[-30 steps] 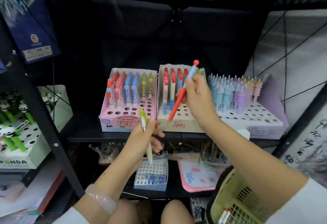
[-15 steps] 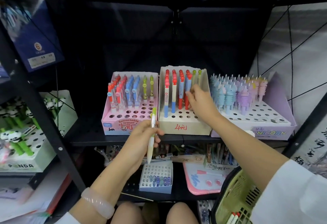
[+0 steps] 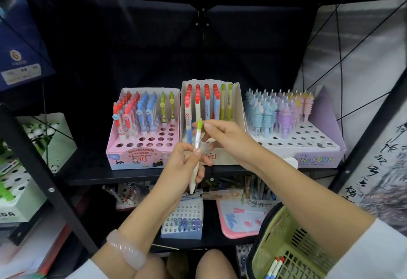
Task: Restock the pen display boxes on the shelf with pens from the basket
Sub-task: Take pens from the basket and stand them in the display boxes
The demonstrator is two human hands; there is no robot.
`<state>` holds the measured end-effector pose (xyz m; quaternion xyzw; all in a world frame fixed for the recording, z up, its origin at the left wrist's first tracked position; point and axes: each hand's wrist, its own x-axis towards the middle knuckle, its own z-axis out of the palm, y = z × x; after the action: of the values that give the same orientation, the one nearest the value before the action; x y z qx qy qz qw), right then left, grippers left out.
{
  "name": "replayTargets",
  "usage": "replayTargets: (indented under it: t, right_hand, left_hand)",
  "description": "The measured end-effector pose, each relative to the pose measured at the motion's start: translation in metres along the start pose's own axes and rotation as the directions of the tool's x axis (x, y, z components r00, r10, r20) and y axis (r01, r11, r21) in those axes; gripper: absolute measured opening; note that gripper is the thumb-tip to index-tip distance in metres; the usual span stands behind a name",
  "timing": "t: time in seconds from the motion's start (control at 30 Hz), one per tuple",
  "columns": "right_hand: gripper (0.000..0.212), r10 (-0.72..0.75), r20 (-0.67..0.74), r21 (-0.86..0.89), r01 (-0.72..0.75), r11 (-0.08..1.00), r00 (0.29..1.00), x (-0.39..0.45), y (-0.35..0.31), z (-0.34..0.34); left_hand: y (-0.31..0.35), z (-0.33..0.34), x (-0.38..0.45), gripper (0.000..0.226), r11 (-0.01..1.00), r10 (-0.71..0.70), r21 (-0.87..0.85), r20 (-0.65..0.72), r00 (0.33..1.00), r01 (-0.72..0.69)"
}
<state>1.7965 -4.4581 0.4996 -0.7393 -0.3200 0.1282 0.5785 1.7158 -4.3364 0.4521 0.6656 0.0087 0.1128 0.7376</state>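
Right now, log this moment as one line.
left hand: holds green-capped cream pen upright | right hand: reaching for cap | beige cardboard display box: part-filled

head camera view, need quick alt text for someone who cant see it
A person's left hand holds a green-capped pen upright before a shelf while the right hand reaches for its cap. Behind stand three pen display boxes: pink, beige, and lilac unicorn. A green basket sits lower right.
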Motion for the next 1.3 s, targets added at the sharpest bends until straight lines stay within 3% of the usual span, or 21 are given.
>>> replayTargets:
  t: [0.23, 0.33, 0.47, 0.53, 0.6, 0.7, 0.83, 0.97, 1.1, 1.3]
  right_hand:
    - [0.018, -0.051, 0.085, 0.211, 0.032, 0.977, 0.995, 0.005, -0.004, 0.013]
    - [0.006, -0.119, 0.053, 0.083, 0.114, 0.99, 0.991, 0.013, -0.016, 0.026]
    - [0.004, -0.249, -0.147, -0.025, 0.248, 0.968, 0.957, 0.038, -0.05, 0.03]
    - [0.007, -0.273, -0.235, -0.068, 0.264, 0.962, 0.933, 0.056, -0.065, 0.028]
    - [0.013, -0.283, -0.271, -0.223, 0.226, 0.948, 0.92, 0.075, -0.075, 0.026]
    - [0.017, -0.259, -0.228, -0.46, 0.13, 0.878, 0.939, 0.1, -0.078, 0.024]
    - [0.022, -0.143, -0.134, -0.681, 0.014, 0.732, 0.981, 0.126, -0.071, 0.024]
    - [0.025, -0.052, -0.074, -0.718, -0.017, 0.695, 0.996, 0.136, -0.069, 0.027]
    - [0.012, 0.087, 0.023, -0.763, -0.038, 0.645, 0.996, 0.142, -0.072, 0.027]
    - [0.014, 0.001, -0.007, -0.844, -0.007, 0.537, 1.0, 0.143, -0.076, 0.029]
  left_hand:
    - [0.003, -0.016, -0.006, 0.028, 0.991, -0.016, -0.133, -0.03, 0.999, 0.012]
    - [0.004, -0.034, -0.007, 0.028, 0.998, 0.031, -0.054, -0.096, 0.995, -0.036]
    - [0.01, -0.068, -0.005, 0.025, 0.973, 0.202, 0.154, -0.197, 0.959, -0.173]
    - [0.018, -0.087, -0.004, 0.024, 0.954, 0.27, 0.19, -0.214, 0.939, -0.231]
    - [0.027, -0.103, 0.0, 0.023, 0.931, 0.325, 0.244, -0.221, 0.919, -0.271]
    - [0.033, -0.12, 0.01, 0.024, 0.869, 0.362, 0.417, -0.171, 0.917, -0.265]
    - [0.029, -0.132, 0.02, 0.028, 0.802, 0.299, 0.563, -0.088, 0.95, -0.2]
    - [0.02, -0.134, 0.022, 0.03, 0.801, 0.289, 0.565, -0.076, 0.954, -0.197]
    - [0.014, -0.132, 0.022, 0.03, 0.829, 0.26, 0.528, -0.077, 0.963, -0.182]
    - [0.014, -0.128, 0.019, 0.032, 0.824, 0.246, 0.538, -0.055, 0.968, -0.178]
